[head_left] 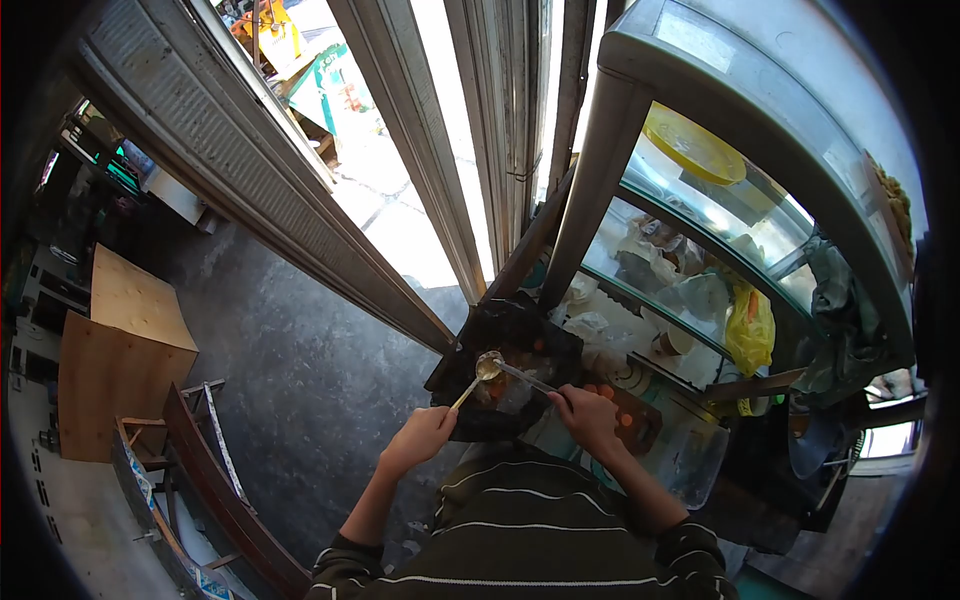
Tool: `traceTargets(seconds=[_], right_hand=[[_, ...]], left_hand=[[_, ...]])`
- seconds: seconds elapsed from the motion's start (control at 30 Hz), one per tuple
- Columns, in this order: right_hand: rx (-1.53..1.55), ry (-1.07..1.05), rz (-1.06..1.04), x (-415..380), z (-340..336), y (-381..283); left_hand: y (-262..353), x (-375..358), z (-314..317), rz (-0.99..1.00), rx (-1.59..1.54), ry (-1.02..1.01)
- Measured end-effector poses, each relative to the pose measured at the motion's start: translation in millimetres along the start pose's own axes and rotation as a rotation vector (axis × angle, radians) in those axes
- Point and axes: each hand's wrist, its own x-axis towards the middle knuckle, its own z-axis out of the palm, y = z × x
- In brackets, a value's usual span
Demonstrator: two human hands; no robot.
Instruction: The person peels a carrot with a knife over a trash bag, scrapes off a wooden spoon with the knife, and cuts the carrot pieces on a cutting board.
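Observation:
My left hand (423, 436) is closed around the pale handle of a spoon (489, 367), whose rounded head has pale matter on it. In my right hand (588, 414) is a thin grey utensil (524, 377), perhaps a knife; its tip meets the spoon's head. Both tools are over a bin lined with a black plastic bag (468, 424), with orange bits and clear plastic inside. Close beside my right hand lies a brown cutting board (640, 422) with orange slices on it.
At the right stands a glass display cabinet (640, 90) holding a yellow basin (693, 145) and a yellow bag (750, 325). A clear plastic tub (700, 465) sits below. Metal folding shutters (250, 170) rise ahead. A wooden box (130, 370) and a bench frame (215, 490) are at the left.

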Motion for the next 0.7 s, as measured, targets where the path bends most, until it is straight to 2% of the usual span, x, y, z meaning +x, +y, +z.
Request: traceTargets(seconds=[0.23, 0.7], right_hand=[[-0.006, 0.052, -0.066, 3, 12, -6], [-0.072, 0.078, -0.046, 1, 16, -4]], left_hand=[[9, 2, 16, 0.045, 0.011, 0.096], [7, -1, 19, 0.024, 0.012, 0.099]])
